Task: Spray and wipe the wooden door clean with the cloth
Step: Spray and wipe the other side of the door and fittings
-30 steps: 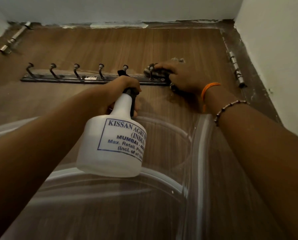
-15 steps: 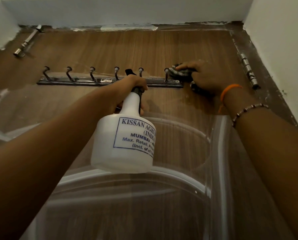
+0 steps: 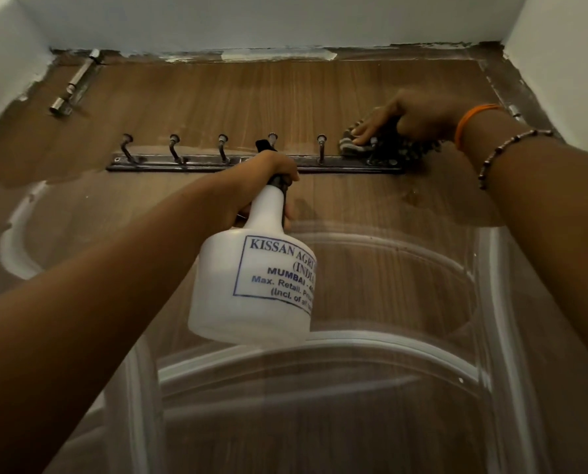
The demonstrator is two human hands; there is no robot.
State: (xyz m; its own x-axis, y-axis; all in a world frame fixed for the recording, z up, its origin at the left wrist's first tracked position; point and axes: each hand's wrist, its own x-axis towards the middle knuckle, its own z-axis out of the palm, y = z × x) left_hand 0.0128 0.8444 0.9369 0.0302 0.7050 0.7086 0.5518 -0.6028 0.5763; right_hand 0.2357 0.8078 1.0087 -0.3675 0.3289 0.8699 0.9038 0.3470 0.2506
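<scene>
The brown wooden door fills the view, with a glossy plastic film over its lower part. My left hand grips the neck and trigger of a white spray bottle with blue print, held in front of the door's middle. My right hand presses a dark patterned cloth against the door at the right end of the hook rail. Its fingers lie fairly straight over the cloth. The cloth covers the rail's rightmost hook.
The metal rail carries several hooks across the upper door. A sliding bolt sits at the door's top left. A hinge shows at the right edge. White walls close in on both sides and above.
My right hand and the cloth have stayed on the rail's right end, working slightly upward. The view has shifted left and tilted up, so the rail sits further right. The bottle is held the same.
</scene>
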